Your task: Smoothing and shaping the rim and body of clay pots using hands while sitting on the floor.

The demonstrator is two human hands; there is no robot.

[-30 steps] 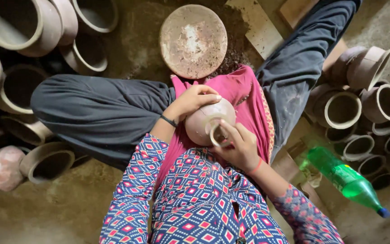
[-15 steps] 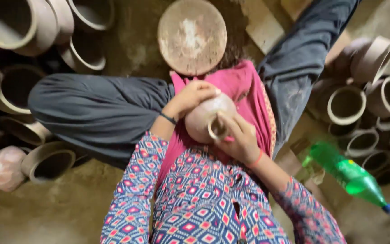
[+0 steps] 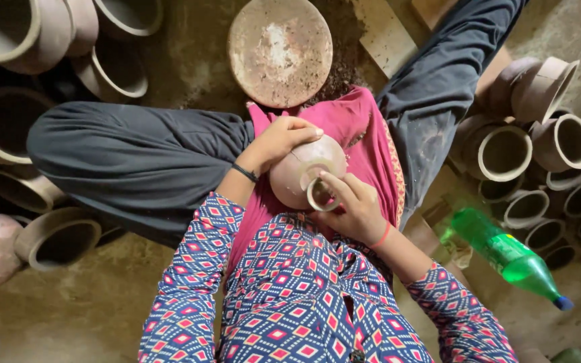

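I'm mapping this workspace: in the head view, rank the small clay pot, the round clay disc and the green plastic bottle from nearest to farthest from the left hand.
1. small clay pot, under the left hand
2. round clay disc, on the floor ahead
3. green plastic bottle, far right

Small round clay pot (image 3: pixel 300 171), pale pinkish-brown, smooth and unglazed. Tipped on its side in the lap over magenta cloth, narrow flared mouth turned toward the body. Cupped from above by the left hand (image 3: pixel 280 140), gripped at the rim by the right hand (image 3: pixel 352 207).
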